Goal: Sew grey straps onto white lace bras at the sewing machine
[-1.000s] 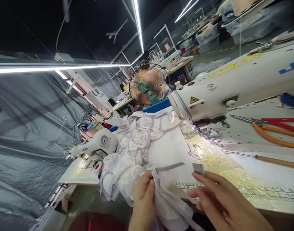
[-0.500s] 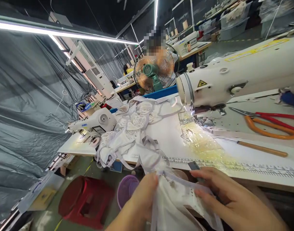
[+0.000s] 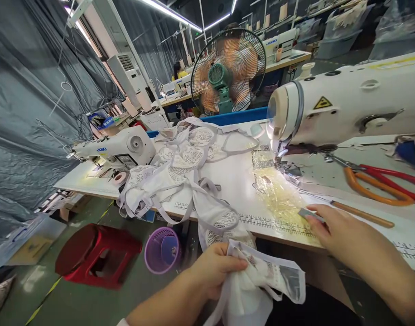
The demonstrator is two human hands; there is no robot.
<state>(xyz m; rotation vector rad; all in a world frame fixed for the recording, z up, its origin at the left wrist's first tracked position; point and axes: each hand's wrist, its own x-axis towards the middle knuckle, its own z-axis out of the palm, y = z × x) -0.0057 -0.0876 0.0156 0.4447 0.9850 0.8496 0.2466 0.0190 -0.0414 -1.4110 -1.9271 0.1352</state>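
My left hand (image 3: pixel 216 267) pinches the edge of a white lace garment (image 3: pixel 251 290) that hangs below the table's front edge. Over the table's edge at the right, my right hand (image 3: pixel 333 226) holds a small grey flat tool (image 3: pixel 307 213) between thumb and fingers, apart from the garment. More white lace garments (image 3: pixel 190 154) lie heaped on the table, trailing down toward my left hand. A white sewing machine (image 3: pixel 343 104) stands at the right, its needle area lit.
Red and orange-handled scissors (image 3: pixel 380 181) and a wooden-handled tool (image 3: pixel 364 214) lie at the right. Beyond the table (image 3: pixel 228 170) stands a green fan (image 3: pixel 224 74). A second machine (image 3: pixel 126 147), red stool (image 3: pixel 95 256) and purple basket (image 3: pixel 162 251) are left.
My right hand has let go of the garment and moved right and up with the grey tool. My left hand still grips the garment. The view has shifted.
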